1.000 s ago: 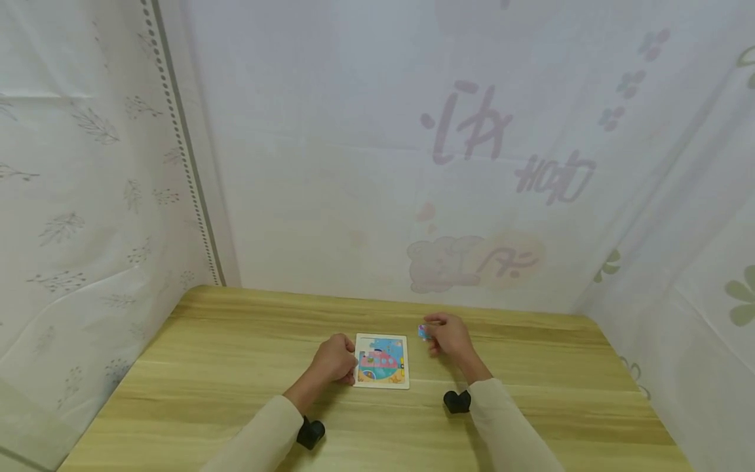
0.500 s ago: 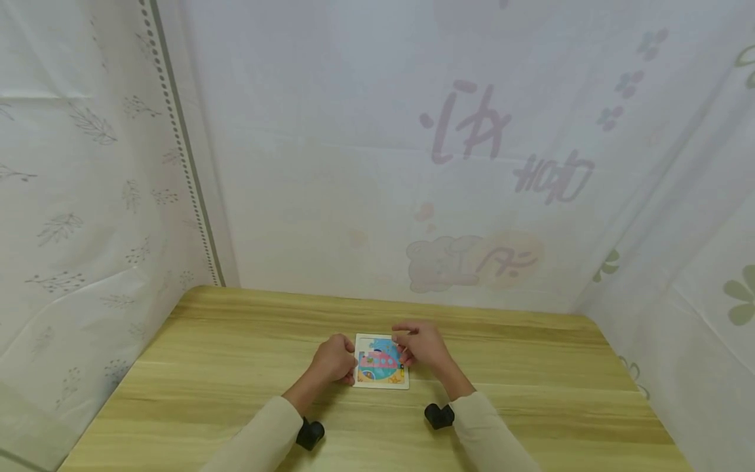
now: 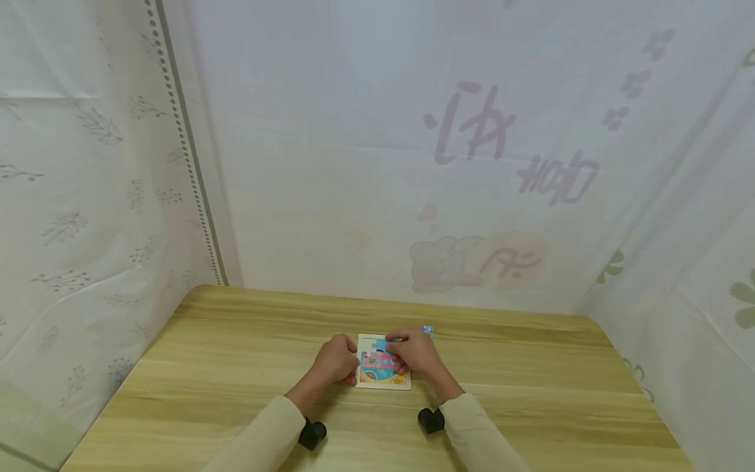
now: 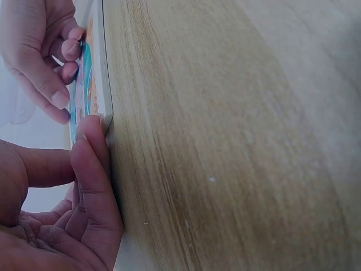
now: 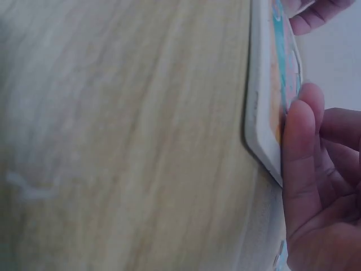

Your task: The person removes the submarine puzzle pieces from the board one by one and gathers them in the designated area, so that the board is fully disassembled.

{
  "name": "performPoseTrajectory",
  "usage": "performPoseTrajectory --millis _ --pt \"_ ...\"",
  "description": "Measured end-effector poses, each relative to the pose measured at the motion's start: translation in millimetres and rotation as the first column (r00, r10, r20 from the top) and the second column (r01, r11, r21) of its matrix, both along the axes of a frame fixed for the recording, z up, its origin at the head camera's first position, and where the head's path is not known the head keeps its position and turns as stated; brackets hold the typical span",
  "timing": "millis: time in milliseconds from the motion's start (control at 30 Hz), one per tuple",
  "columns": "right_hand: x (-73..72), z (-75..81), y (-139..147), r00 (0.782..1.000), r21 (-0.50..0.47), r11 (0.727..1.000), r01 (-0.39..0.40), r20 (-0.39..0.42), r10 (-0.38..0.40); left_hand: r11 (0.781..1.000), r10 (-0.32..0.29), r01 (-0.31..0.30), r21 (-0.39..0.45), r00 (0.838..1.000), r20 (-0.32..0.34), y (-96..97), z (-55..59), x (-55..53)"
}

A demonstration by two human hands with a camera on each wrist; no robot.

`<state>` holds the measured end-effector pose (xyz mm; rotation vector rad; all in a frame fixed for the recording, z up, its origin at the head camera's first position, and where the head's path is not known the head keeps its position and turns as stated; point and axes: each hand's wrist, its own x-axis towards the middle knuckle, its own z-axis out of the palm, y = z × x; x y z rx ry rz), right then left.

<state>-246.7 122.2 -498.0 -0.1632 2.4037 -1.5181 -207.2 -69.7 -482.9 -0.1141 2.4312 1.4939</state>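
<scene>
A square jigsaw puzzle tray (image 3: 383, 387) with a pale frame and a pink, teal and blue sea picture lies on the table. Its upper left part shows bare backing. My left hand (image 3: 335, 359) grips the tray's left edge, thumb and fingers at the frame's corner in the left wrist view. My right hand (image 3: 415, 351) is over the tray's upper right, thumb and index finger close together at the blue pieces; I cannot tell whether they pinch one. A loose blue and pink puzzle piece (image 3: 428, 329) lies just beyond the right hand, partly hidden by it.
The wood-grain table (image 3: 248, 341) runs back to a pale printed cloth (image 3: 330, 196), with more cloth at both sides. Each wrist carries a black device, such as the left wrist camera (image 3: 312, 434).
My right hand has moved left from beside the loose piece to over the tray, its fingertips now at the upper blue pieces. The left hand keeps its hold on the tray edge.
</scene>
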Motion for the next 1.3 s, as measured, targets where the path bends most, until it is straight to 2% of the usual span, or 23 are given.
performPoseTrajectory --millis 267,467,800,1033,1300 --pt "1.9 -0.4 -3.6 0.992 0.135 0.99 -0.028 -0.12 0.044 1.0 0.012 -0.012 -0.016 1.0 -0.002 1.0 1.0 0.6" --pt "1.7 0.2 -5.4 0.987 0.199 0.979 -0.047 -0.142 0.077 1.0 0.013 -0.013 -0.02 1.0 0.0 -0.3 -1.1 -0.5" --pt "0.0 5.1 -8.6 0.986 0.249 0.965 -0.079 -0.121 0.112 1.0 -0.004 0.004 -0.007 1.0 -0.015 -0.3 -3.2 -1.2" --pt "0.0 4.0 -8.3 0.977 0.283 0.957 -0.06 -0.179 0.114 1.0 0.005 -0.005 0.0 1.0 -0.008 0.5 -3.2 -1.3" --pt "-0.7 -3.2 -8.0 0.956 0.311 0.949 -0.038 -0.265 0.125 1.0 0.006 -0.006 -0.006 1.0 -0.002 0.3 -2.5 -0.4"
